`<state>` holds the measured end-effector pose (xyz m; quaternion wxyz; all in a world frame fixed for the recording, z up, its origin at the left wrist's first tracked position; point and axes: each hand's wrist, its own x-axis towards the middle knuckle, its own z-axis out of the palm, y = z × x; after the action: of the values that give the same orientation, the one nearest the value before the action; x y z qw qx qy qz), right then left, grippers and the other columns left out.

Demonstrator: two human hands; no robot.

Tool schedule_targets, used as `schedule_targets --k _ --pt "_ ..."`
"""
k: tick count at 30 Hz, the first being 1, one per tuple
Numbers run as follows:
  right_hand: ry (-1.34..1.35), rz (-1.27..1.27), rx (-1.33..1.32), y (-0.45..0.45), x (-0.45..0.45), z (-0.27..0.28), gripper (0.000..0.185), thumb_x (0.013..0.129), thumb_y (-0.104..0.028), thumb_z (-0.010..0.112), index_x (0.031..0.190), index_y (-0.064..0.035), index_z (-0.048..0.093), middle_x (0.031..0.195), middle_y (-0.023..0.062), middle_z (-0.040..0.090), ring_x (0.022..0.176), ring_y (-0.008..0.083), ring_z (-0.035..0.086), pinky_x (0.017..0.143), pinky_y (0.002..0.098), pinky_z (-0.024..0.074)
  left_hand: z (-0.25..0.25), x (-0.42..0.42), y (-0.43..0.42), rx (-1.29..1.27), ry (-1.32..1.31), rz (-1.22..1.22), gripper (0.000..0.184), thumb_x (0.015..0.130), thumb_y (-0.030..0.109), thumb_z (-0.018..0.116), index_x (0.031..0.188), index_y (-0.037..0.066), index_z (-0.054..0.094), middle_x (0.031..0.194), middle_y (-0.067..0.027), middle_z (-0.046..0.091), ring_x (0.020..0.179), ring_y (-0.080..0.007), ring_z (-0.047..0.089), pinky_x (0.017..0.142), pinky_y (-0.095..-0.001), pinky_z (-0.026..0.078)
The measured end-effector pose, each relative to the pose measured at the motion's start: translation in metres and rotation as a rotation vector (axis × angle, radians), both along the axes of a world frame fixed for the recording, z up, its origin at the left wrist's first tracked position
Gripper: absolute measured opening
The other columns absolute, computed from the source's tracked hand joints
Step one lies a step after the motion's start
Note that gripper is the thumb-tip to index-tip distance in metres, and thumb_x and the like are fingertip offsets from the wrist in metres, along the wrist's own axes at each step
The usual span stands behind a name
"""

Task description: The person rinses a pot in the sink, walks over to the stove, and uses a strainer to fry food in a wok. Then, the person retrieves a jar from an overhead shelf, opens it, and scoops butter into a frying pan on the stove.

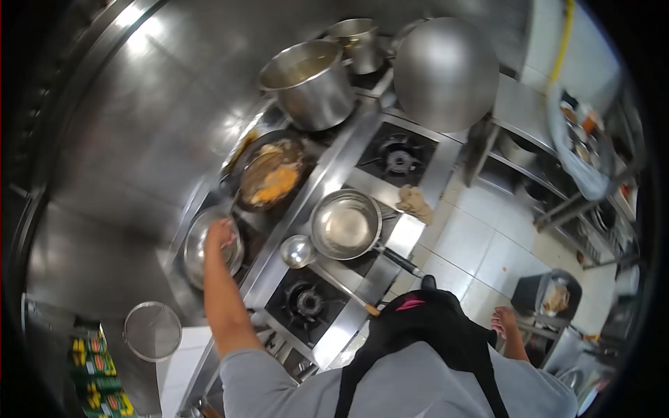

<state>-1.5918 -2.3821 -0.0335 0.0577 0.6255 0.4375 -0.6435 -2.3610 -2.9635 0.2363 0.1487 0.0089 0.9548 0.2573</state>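
My left hand point(221, 233) reaches over a shallow round metal bowl point(196, 259) on the back of the stove. Its fingers are curled downward, and what they hold, if anything, is hidden. Behind the bowl sits a dark pan point(259, 167) with orange food point(277, 184) in it. Down at my right side hangs my right hand point(503, 320), its fingers loosely apart with nothing in them. In front of me a steel frying pan point(346, 224) rests on a burner, its black handle point(402, 262) towards me. A ladle point(298, 251) lies beside it.
A large stockpot point(310, 87) and a smaller pot point(357, 45) stand at the back. A big round metal lid or pan point(446, 74) is beside them. A crumpled cloth point(415, 205) lies on the stove edge, a strainer point(152, 331) at left, and a bin point(536, 291) at right.
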Motion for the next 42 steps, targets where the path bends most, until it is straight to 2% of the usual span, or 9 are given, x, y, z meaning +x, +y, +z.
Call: schedule_targets --k 2,6,8,10,13,25,31,38,42 --pt "0.027 0.045 0.006 0.007 -0.017 0.008 0.017 0.088 -0.024 0.053 0.103 -0.0152 0.053 0.084 0.0031 0.052 0.071 0.0167 0.054 0.057 0.0334 0.0462 0.004 0.007 0.001 0.058 -0.003 0.055 0.030 0.094 0.024 0.055 0.116 0.005 0.062 0.056 -0.0052 0.055 0.041 -0.0146 0.050 0.036 -0.0295 0.038" --pt "0.030 0.044 0.025 0.015 -0.018 0.006 0.013 0.089 -0.021 0.051 0.100 -0.0141 0.051 0.079 0.0018 0.051 0.061 0.0151 0.052 0.053 0.0325 0.0453 -0.008 0.004 -0.008 0.095 -0.016 0.122 0.029 0.095 0.025 0.053 0.115 0.007 0.062 0.054 -0.0056 0.053 0.037 -0.0131 0.042 0.032 -0.0292 0.029" --pt "0.009 0.037 0.028 0.018 -0.010 0.004 0.013 0.089 -0.021 0.051 0.099 -0.0136 0.051 0.078 0.0020 0.050 0.059 0.0150 0.051 0.051 0.0327 0.0447 -0.008 0.007 -0.009 0.092 -0.033 0.116 0.028 0.095 0.025 0.053 0.114 0.007 0.063 0.055 -0.0058 0.054 0.037 -0.0128 0.042 0.033 -0.0288 0.029" --pt "-0.079 0.038 -0.008 0.016 0.002 0.002 0.018 0.085 -0.017 0.048 0.103 -0.0143 0.053 0.079 0.0025 0.053 0.064 0.0163 0.053 0.058 0.0346 0.0463 -0.003 0.013 -0.007 0.089 -0.048 0.105 0.027 0.095 0.025 0.053 0.112 0.007 0.063 0.055 -0.0061 0.055 0.037 -0.0126 0.041 0.033 -0.0283 0.030" --pt "-0.043 0.034 -0.136 0.022 0.046 -0.044 0.014 0.085 -0.017 0.048 0.098 -0.0153 0.052 0.076 0.0015 0.050 0.062 0.0163 0.051 0.060 0.0380 0.0461 0.009 0.022 0.000 0.112 -0.099 0.109 0.024 0.095 0.024 0.051 0.108 0.007 0.064 0.056 -0.0057 0.056 0.038 -0.0119 0.041 0.033 -0.0277 0.030" --pt "-0.124 -0.021 -0.094 -0.002 0.025 -0.034 0.010 0.089 -0.024 0.047 0.094 -0.0168 0.051 0.078 0.0011 0.048 0.064 0.0167 0.050 0.059 0.0377 0.0444 0.010 0.033 0.038 0.197 -0.460 0.134 0.016 0.094 0.028 0.055 0.092 0.012 0.056 0.063 -0.0006 0.055 0.043 -0.0056 0.040 0.036 -0.0212 0.032" --pt "-0.078 0.023 0.013 -0.013 -0.018 0.022 0.012 0.088 -0.023 0.047 0.096 -0.0159 0.052 0.081 0.0025 0.050 0.067 0.0177 0.052 0.060 0.0357 0.0453 -0.017 0.033 0.049 0.525 -0.562 0.158 0.014 0.092 0.026 0.060 0.088 0.015 0.053 0.061 0.0059 0.048 0.043 -0.0012 0.036 0.035 -0.0164 0.029" --pt "-0.100 0.014 0.004 -0.018 0.004 0.013 0.013 0.087 -0.020 0.047 0.097 -0.0147 0.053 0.082 0.0031 0.053 0.068 0.0179 0.053 0.061 0.0366 0.0472 -0.036 0.027 0.062 0.717 -0.608 0.275 0.012 0.091 0.019 0.062 0.090 0.015 0.051 0.059 0.0035 0.048 0.043 -0.0031 0.038 0.036 -0.0180 0.027" --pt "-0.052 -0.027 -0.042 -0.023 0.035 -0.010 0.015 0.087 -0.020 0.047 0.099 -0.0144 0.054 0.081 0.0036 0.054 0.065 0.0174 0.053 0.062 0.0370 0.0472 -0.040 0.023 0.078 0.813 -0.686 0.195 0.015 0.089 0.015 0.063 0.085 0.016 0.048 0.058 0.0028 0.047 0.043 -0.0035 0.037 0.036 -0.0179 0.026"
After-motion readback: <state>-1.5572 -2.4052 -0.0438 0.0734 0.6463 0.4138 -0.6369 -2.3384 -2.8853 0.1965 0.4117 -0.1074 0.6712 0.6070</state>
